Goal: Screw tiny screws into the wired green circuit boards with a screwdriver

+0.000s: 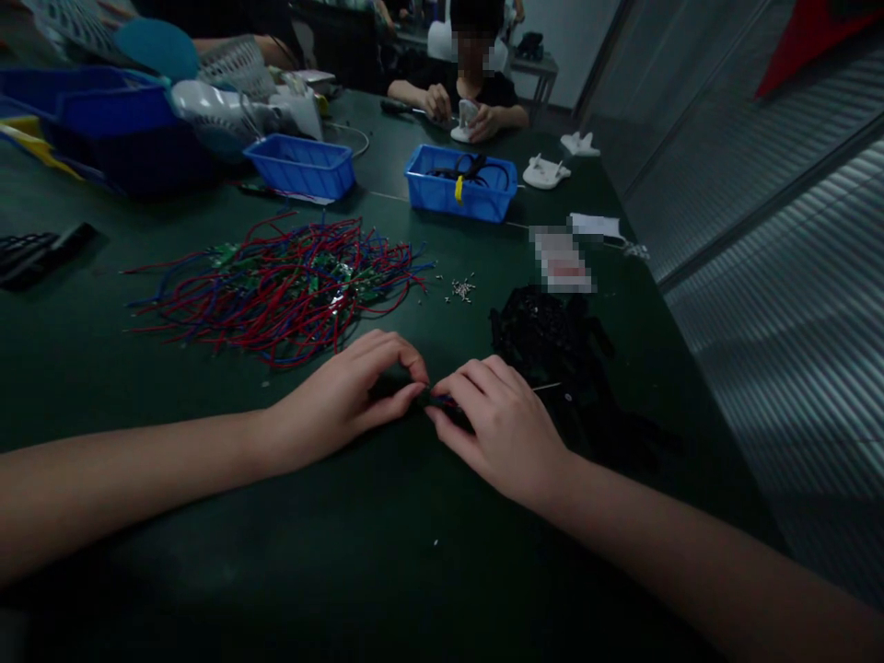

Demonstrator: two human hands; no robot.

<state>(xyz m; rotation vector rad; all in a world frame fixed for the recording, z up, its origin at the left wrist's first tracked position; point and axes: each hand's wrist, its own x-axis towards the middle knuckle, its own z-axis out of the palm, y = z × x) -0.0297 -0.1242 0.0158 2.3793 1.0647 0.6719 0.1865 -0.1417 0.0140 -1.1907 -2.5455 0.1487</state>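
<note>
My left hand [352,387] is closed, with thumb and forefinger pinching one end of a small dark green circuit board [425,398]. From the other side my right hand [501,424] grips the same board, its fingertips at the red and blue wires. Most of the board is hidden by the fingers. Beyond my left hand lies a tangled heap of red and blue wires with green boards [296,285]. Several small screws [460,289] are scattered ahead of both hands. Near my right hand, a thin metal rod [547,387] shows beside a pile of black parts [545,331].
Blue bins [300,166] stand farther back; one blue bin [459,184] contains black cables. White fan parts [214,101] are at the back left. Across the green table [310,571], a person [476,92] handles a white part. White pieces [545,172] lie near the right edge.
</note>
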